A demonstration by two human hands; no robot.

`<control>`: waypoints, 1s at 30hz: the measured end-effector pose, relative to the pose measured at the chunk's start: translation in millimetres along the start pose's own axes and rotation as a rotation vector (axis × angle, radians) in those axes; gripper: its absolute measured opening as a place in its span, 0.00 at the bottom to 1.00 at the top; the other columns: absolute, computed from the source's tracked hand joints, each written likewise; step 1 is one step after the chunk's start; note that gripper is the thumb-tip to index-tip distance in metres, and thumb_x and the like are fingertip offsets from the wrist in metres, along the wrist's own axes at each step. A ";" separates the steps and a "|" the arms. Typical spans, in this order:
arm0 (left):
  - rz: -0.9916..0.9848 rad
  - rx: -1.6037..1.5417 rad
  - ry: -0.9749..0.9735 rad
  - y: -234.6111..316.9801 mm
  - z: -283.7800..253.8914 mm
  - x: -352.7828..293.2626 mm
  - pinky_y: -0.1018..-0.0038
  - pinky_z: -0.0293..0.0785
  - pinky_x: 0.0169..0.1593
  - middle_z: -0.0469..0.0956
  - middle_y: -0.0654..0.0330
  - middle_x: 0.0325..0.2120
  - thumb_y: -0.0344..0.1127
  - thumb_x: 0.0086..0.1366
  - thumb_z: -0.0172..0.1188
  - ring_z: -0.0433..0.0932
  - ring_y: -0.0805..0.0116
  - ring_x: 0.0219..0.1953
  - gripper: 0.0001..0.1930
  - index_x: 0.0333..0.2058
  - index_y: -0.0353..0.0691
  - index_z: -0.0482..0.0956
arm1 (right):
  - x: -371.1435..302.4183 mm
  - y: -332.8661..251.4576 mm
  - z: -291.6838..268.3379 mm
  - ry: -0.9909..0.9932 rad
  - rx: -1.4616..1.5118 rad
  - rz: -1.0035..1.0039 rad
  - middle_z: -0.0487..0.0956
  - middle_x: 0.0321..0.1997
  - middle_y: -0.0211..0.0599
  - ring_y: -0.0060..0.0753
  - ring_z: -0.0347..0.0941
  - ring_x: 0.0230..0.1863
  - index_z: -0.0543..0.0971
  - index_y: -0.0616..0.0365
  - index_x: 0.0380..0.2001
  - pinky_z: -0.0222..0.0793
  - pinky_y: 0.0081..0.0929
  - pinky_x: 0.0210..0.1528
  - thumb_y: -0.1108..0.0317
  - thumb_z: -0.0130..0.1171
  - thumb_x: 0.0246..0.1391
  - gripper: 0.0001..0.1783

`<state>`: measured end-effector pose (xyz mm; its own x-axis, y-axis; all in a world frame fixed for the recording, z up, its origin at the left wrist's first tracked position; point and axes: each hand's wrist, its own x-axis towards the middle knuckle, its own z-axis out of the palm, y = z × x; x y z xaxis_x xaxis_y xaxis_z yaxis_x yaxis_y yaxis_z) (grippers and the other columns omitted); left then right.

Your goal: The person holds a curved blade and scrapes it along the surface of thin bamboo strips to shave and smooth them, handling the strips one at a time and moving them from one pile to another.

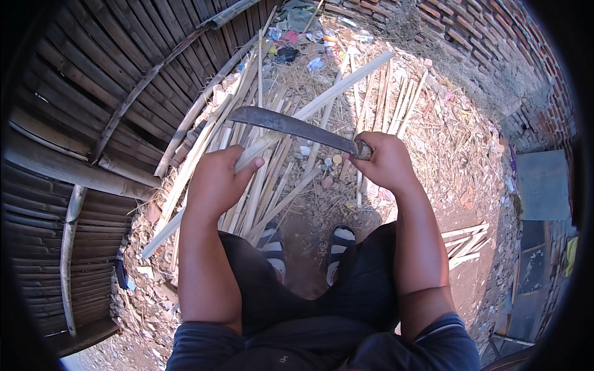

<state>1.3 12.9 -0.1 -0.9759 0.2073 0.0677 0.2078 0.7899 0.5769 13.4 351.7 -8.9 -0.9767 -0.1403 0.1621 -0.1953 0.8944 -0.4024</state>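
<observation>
The left hand [216, 176] was wrapped round a long pale strip [343, 86], seemingly to steady it, while the right hand [385, 159] firmly gripped a machete [291, 127] reaching left across it.

Dk gry blade [291, 125], pale yel strip [346, 82]

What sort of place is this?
Likely a rough outdoor yard: littered dirt ground in strong sunlight, with a dark slatted wall on the left and a worn brick wall at upper right.
</observation>
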 end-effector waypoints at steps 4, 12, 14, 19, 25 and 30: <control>-0.043 -0.002 -0.032 2.7 -3.0 2.2 0.54 0.76 0.34 0.82 0.45 0.23 0.54 0.69 0.70 0.82 0.42 0.28 0.22 0.37 0.37 0.85 | 2.0 36.5 -8.5 0.150 0.087 0.243 0.85 0.30 0.50 0.55 0.83 0.35 0.86 0.59 0.37 0.77 0.45 0.39 0.56 0.76 0.54 0.17; -0.031 0.003 -0.028 4.6 0.2 1.3 0.53 0.76 0.34 0.82 0.45 0.24 0.54 0.69 0.70 0.82 0.41 0.27 0.22 0.36 0.36 0.85 | -1.1 1.9 0.4 0.026 -0.016 0.011 0.85 0.34 0.46 0.55 0.84 0.39 0.86 0.53 0.40 0.78 0.49 0.43 0.59 0.74 0.51 0.16; 0.053 0.035 0.024 -4.2 5.9 2.1 0.52 0.77 0.35 0.82 0.44 0.24 0.55 0.69 0.70 0.82 0.40 0.28 0.23 0.37 0.36 0.85 | -3.0 -11.7 4.5 -0.008 -0.037 -0.056 0.84 0.34 0.45 0.55 0.84 0.39 0.85 0.52 0.42 0.79 0.49 0.43 0.60 0.74 0.49 0.17; 0.037 0.064 0.012 -5.5 3.4 2.0 0.51 0.77 0.37 0.83 0.44 0.26 0.55 0.69 0.69 0.84 0.40 0.30 0.23 0.39 0.36 0.86 | -1.2 -3.5 1.3 -0.006 -0.015 -0.014 0.84 0.32 0.45 0.54 0.83 0.38 0.86 0.52 0.39 0.78 0.48 0.41 0.58 0.75 0.50 0.16; -0.026 -0.025 0.002 1.7 -0.7 0.9 0.57 0.75 0.33 0.79 0.46 0.20 0.51 0.69 0.71 0.79 0.49 0.24 0.21 0.34 0.33 0.84 | 1.1 28.7 -12.1 0.111 0.033 0.260 0.85 0.32 0.48 0.54 0.84 0.36 0.86 0.55 0.38 0.77 0.46 0.40 0.54 0.76 0.55 0.17; -0.028 0.003 -0.027 4.4 -0.1 1.6 0.52 0.77 0.36 0.82 0.44 0.24 0.54 0.69 0.69 0.82 0.41 0.29 0.23 0.34 0.36 0.84 | -2.4 3.6 -3.9 0.082 0.037 0.076 0.85 0.32 0.47 0.56 0.84 0.38 0.86 0.54 0.39 0.77 0.48 0.41 0.56 0.75 0.53 0.16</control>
<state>0.6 16.7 2.6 -0.9793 0.2003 0.0300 0.1807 0.7975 0.5756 15.3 356.9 -7.3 -0.9786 -0.0365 0.2025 -0.1259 0.8846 -0.4490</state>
